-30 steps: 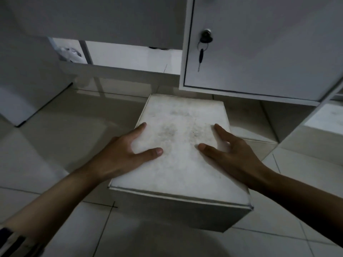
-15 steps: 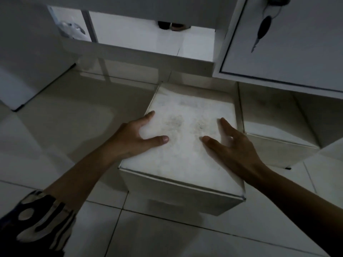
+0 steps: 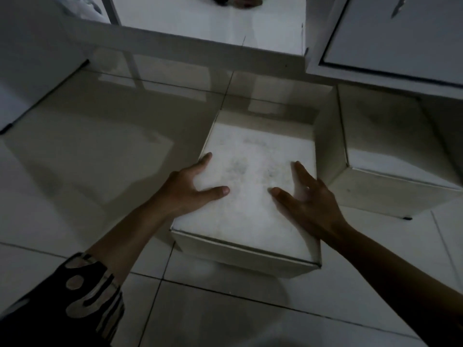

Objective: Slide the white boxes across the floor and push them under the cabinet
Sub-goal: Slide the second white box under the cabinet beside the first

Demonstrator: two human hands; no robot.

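Note:
A dusty white box (image 3: 253, 196) sits on the tiled floor in the middle of the view. My left hand (image 3: 190, 189) lies flat on its left top edge, thumb spread onto the lid. My right hand (image 3: 308, 199) rests flat on the right side of the lid, fingers pointing forward. A second white box (image 3: 390, 169) stands to the right, its far part under the white cabinet (image 3: 390, 33). The two boxes stand side by side, almost touching.
The cabinet door at the upper right has a key (image 3: 398, 8) hanging from its lock. A low white ledge (image 3: 200, 48) runs across the back. A white panel (image 3: 30, 58) stands at the left. Glossy floor tiles (image 3: 87, 151) stretch to the left and front.
Both hands have pushed the box forward towards the cabinet, alongside the second box. The view has tilted further down, so the cabinet door sits higher in frame.

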